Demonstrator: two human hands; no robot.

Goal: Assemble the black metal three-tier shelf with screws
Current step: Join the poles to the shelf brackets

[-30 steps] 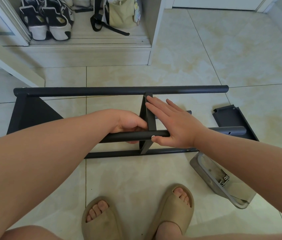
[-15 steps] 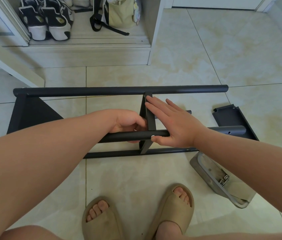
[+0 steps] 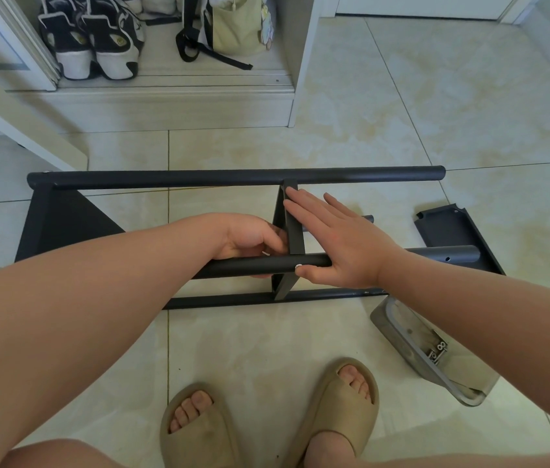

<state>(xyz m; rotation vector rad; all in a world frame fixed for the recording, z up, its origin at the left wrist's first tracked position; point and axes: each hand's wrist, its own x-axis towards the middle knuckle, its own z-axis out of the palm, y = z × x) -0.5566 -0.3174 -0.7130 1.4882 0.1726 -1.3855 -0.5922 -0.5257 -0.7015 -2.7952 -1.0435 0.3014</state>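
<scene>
- Under both hands, lying on glossy beige floor tiles point(image 3: 402, 96): black shelf frame point(image 3: 233, 177) of round matte tubes and thin sheet panels.
- Left hand point(image 3: 250, 239) curled round the near tube point(image 3: 239, 266), fingertips partly hidden behind the middle panel point(image 3: 289, 228).
- Right hand point(image 3: 341, 244) spread flat, straight fingers pressed against that panel's right face, thumb under the tube just beside a pale screw head point(image 3: 298, 265).
- Right of the right hand, a loose panel point(image 3: 452, 231) — black, with a notched corner.
- Beneath the right forearm, a grey rounded tray point(image 3: 391, 336) holding small silver screws point(image 3: 437, 351).
- Beyond the hands, sneakers point(image 3: 87, 42) and a pale bag point(image 3: 236, 28) in a cabinet recess.
- Nearer than the hands — tan sandals point(image 3: 199, 430).
</scene>
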